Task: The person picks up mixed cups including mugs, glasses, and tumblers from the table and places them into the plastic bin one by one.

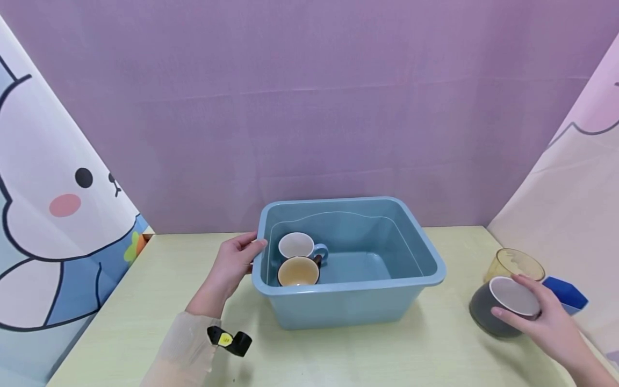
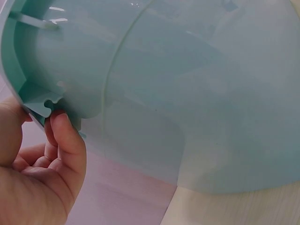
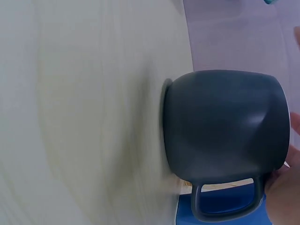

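Observation:
My left hand [image 1: 232, 263] holds the left rim of a light blue plastic tub [image 1: 338, 306]. In the left wrist view, curled fingers and thumb pinch the rim. Inside the tub, at its left, a white mug with a blue handle [image 1: 296, 245] stands behind a cream mug with a dark handle [image 1: 298, 271]. My right hand [image 1: 551, 317] is at a dark grey mug [image 1: 488, 312] with a pale inside, thumb and fingers spread across its rim. That mug [image 3: 225, 126] is upright on the table, its handle facing the blue object.
Behind the grey mug stands an amber glass cup [image 1: 519, 263]. A blue angular container [image 1: 566, 293] is beyond my right hand. The pale wooden table [image 1: 348, 355] runs back to a purple curtain [image 1: 338, 118], with printed cloths on both sides.

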Action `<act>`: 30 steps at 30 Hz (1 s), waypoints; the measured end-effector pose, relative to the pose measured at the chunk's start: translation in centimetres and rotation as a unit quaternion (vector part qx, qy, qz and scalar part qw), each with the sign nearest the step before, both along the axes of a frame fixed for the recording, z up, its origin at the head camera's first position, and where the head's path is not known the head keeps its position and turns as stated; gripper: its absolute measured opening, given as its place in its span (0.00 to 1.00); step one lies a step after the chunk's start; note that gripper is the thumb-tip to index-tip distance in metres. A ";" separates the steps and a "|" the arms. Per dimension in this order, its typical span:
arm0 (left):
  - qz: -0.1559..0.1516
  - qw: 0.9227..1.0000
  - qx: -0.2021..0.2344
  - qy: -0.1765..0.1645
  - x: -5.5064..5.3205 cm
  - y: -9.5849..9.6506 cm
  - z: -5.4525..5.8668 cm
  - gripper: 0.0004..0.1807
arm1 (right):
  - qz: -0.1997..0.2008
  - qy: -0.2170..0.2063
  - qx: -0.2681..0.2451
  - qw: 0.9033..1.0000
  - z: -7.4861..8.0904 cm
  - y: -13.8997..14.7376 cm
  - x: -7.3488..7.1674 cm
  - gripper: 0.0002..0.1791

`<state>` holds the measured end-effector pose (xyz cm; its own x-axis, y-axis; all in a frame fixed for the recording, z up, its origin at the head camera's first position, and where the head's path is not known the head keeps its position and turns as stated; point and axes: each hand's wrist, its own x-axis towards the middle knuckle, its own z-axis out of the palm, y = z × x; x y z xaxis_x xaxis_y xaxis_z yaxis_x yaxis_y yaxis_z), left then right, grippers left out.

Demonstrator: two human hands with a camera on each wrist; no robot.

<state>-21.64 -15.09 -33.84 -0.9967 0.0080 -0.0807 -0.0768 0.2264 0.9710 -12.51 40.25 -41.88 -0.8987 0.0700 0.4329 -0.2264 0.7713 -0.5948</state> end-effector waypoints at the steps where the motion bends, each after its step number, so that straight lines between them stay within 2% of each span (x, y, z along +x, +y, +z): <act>1: 0.000 1.000 0.000 0.000 0.0 0.0 0.0 0.25 | -0.004 -0.001 0.004 1.000 0.0 -0.1 0.0 0.44; 8: -0.001 1.000 0.005 -0.002 0.0 0.0 -0.1 0.25 | -0.008 -0.027 0.034 0.999 0.3 -0.5 -0.5 0.48; 13: -0.004 1.000 0.008 -0.001 -0.1 0.0 -0.1 0.25 | -0.026 -0.045 0.064 0.997 0.8 -0.6 -0.6 0.49; 22: -0.004 1.000 0.004 -0.002 -0.1 -0.1 0.0 0.25 | -0.034 -0.157 0.082 0.984 1.1 -0.1 -0.4 0.53; 27: -0.003 1.000 0.002 -0.005 -0.1 0.0 0.0 0.25 | -0.019 -0.182 0.088 0.979 0.9 0.7 -0.5 0.55; 30: -0.001 1.000 0.000 -0.009 -0.1 0.0 0.1 0.25 | 0.000 -0.180 0.086 0.980 0.6 1.2 -0.5 0.53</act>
<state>-21.76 -15.10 -33.79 -0.9951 0.0096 -0.0980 -0.0933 0.2269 0.9694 -13.01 41.47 -41.28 -0.9953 0.0247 0.0935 -0.0252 0.8669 -0.4978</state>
